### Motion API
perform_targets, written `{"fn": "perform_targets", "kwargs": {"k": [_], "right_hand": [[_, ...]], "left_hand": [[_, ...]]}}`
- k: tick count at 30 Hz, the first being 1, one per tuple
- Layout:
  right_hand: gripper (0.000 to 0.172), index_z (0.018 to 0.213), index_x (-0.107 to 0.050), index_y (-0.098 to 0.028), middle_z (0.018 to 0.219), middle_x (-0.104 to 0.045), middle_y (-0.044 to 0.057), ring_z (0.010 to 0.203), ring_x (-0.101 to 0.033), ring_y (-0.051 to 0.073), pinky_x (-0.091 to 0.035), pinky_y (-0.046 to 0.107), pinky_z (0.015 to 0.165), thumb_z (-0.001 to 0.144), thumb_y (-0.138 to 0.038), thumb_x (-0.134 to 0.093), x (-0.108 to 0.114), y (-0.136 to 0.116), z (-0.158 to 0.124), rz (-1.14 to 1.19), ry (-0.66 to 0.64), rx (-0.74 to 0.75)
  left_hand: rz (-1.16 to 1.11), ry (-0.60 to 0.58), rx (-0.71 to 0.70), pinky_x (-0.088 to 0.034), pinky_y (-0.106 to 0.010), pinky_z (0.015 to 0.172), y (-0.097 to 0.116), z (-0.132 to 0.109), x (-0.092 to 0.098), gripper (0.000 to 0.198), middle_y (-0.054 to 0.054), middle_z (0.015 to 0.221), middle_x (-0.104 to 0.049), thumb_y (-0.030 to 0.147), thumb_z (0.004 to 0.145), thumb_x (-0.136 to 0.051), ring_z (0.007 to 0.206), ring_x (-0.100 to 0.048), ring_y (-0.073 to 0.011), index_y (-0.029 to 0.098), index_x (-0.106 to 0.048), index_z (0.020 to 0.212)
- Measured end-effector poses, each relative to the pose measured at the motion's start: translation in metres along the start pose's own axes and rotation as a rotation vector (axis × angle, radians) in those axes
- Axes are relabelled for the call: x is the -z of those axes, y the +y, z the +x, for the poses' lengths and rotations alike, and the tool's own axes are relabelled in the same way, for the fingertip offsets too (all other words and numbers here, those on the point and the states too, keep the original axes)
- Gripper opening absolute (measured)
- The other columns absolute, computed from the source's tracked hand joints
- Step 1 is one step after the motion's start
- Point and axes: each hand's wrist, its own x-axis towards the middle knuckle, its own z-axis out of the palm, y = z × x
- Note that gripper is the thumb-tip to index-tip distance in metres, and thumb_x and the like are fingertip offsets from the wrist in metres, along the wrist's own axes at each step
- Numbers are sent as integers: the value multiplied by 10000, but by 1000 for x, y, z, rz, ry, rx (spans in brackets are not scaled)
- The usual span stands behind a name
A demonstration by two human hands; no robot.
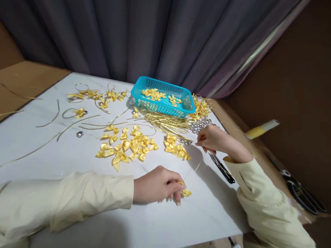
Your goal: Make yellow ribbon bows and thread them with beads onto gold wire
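My left hand (160, 184) is closed with a yellow ribbon bow (186, 192) pinched at its fingertips, low over the white table. To the right, my right hand (213, 138) is closed in a pinch beside the silver beads (202, 125). A thin gold wire (200, 163) slants down from its fingers. Just below this hand lie black-handled scissors (224, 169). Yellow bows (138, 143) are spread out beyond my left hand, with a smaller group of bows (174, 146) nearer the right one.
A blue basket (164, 109) with some bows stands at the back, a bundle of gold wires (165, 121) in front. Finished-looking bows with wire loops (79, 113) lie at the left, near a single silver bead (79, 134). Larger black scissors (303, 195) rest at the right edge.
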Motion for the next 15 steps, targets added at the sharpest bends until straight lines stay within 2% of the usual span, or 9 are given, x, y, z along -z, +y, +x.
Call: {"fn": "perform_targets", "kwargs": {"k": [15], "right_hand": [[219, 441, -531, -138, 323, -501, -25, 260, -445, 70, -380, 177, 353, 632, -32, -552, -4, -1, 14, -36, 12, -15]], "left_hand": [[13, 12, -6, -371, -154, 385, -2, 0, -1, 223, -75, 721, -690, 269, 835, -452, 526, -477, -99, 124, -602, 759]]}}
